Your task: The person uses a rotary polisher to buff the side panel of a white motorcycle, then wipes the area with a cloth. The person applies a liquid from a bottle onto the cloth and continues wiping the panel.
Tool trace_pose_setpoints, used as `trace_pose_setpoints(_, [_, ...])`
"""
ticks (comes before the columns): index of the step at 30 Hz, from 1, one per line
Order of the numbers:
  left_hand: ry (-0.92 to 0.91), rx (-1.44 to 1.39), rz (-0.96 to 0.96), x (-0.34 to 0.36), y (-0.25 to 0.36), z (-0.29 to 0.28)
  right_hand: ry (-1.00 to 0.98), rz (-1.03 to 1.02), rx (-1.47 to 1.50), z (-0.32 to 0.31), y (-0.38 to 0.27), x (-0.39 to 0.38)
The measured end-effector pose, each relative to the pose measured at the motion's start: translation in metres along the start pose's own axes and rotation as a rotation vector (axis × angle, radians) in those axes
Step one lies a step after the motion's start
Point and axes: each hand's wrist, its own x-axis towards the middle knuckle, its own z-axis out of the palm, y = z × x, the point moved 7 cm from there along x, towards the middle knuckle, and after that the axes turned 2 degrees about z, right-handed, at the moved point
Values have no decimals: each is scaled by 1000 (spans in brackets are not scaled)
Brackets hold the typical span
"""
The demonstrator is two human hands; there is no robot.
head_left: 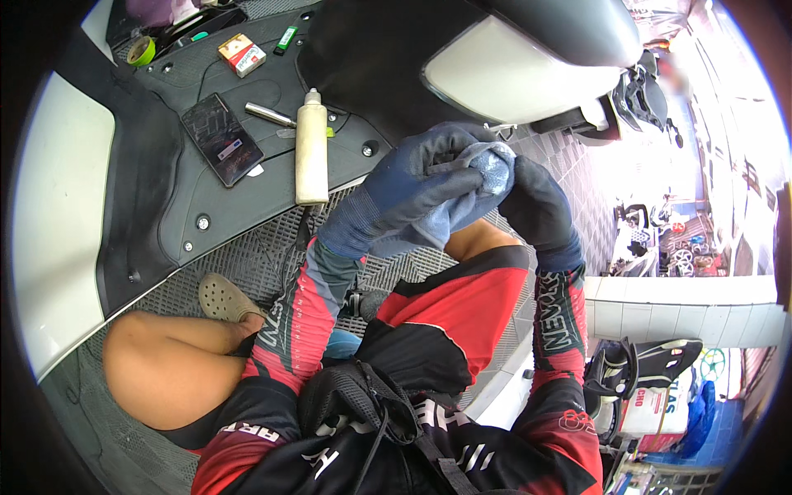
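Note:
A grey-blue cloth (493, 175) is bunched up between my two gloved hands, in front of me and above my bent leg. My left hand (412, 177), in a dark blue knit glove with a dark palm, is closed round it, thumb and fingers pinching the folds. At the cloth's right edge my right hand (540, 202), in a matching glove, is curled against it; some of its fingers are hidden. A loose end of the cloth hangs below my left hand. Left of that hand, a pale squeeze bottle (312, 157) lies on the dark scooter floorboard (165, 219).
On the floorboard lie a dark phone (222, 139), a metal cylinder (270, 114), a red-and-white cigarette pack (242, 54), a green lighter (286, 40) and a green ring (141, 51). A white-and-black scooter body panel (511, 74) rises beyond my hands. Ridged matting (247, 264) covers the ground.

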Motion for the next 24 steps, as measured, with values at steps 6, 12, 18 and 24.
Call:
trace_pose_setpoints(6, [175, 581, 160, -2, 28, 1, 186, 153, -508, -17, 14, -40])
trace_pose_setpoints(12, [228, 531, 266, -1, 28, 28, -84, 277, -465, 18, 60, -66])
trace_pose_setpoints(18, [404, 578, 318, 0, -3, 33, 366, 301, -7, -31, 112, -64])
trace_pose_setpoints(24, [490, 932, 625, -5, 12, 31, 311, -351, 312, 34, -14, 5])
